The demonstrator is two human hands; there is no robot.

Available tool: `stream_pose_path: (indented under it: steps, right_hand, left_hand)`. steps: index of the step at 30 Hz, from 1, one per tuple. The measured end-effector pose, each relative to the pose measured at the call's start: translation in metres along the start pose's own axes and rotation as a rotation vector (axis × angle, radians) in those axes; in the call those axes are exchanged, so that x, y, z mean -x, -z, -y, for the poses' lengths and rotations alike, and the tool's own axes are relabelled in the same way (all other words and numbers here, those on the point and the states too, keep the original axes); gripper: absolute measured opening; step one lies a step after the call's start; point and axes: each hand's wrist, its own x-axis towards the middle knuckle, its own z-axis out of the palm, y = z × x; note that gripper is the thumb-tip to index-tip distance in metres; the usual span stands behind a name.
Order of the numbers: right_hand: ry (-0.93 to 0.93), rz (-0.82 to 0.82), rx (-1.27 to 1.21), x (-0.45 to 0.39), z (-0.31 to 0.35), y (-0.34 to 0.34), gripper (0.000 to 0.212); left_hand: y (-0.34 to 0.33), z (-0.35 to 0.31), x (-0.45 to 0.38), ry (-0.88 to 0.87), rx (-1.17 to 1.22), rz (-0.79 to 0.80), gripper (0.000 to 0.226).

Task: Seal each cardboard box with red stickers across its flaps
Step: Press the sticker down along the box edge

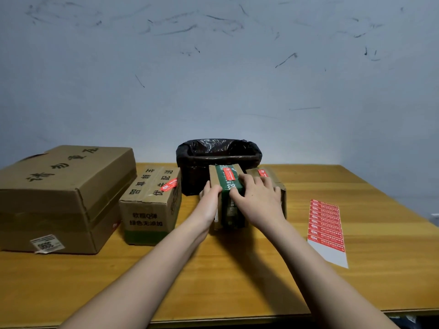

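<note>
Dim, even indoor light, cool on the wall point(213, 79) and warm on the worktop point(356, 269).

Soft shadows fall to the near right of the forearms and under the boxes; a faint sheen shows on the black bag point(218, 150). Wide-angle distortion bends the worktop edges, and fine print looks slightly soft.

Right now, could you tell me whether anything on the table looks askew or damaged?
Two small things: the red sticker on the middle box sits crooked, and the white label on the large box is peeling, its corner lifting.
</note>
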Motion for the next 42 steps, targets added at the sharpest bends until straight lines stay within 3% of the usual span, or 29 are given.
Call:
stream_pose_path:
  steps: [7, 11, 19, 29, 31, 35, 42]
  right_hand:
    - [0.002, 0.021, 0.054, -0.009, -0.005, -0.011, 0.057]
    - [0.005, 0.034, 0.077, -0.016, -0.009, -0.014, 0.058]
    - [0.015, 0.062, 0.094, -0.022, -0.014, -0.019, 0.06]
    - [0.021, 0.059, 0.118, -0.023, -0.015, -0.021, 0.059]
    - [0.022, 0.063, 0.12, -0.022, -0.015, -0.022, 0.059]
    - [0.023, 0.055, 0.129, -0.023, -0.017, -0.018, 0.059]
    - [0.072, -0.093, 0.118, -0.024, -0.009, -0.003, 0.044]
  left_hand:
    - [-0.004, 0.006, -0.019, 0.011, -0.006, -0.01, 0.084]
    - [-0.006, 0.002, -0.017, -0.01, -0.01, -0.014, 0.067]
    - [-0.007, 0.01, -0.025, 0.03, -0.029, -0.004, 0.086]
    - [-0.013, 0.002, -0.012, 0.052, -0.046, -0.021, 0.089]
    - [-0.015, -0.004, -0.005, 0.071, -0.056, -0.021, 0.08]
    - [-0.012, -0.017, 0.002, 0.065, -0.192, -0.025, 0.064]
    - [-0.018, -0.061, 0.039, -0.13, -0.59, -0.051, 0.072]
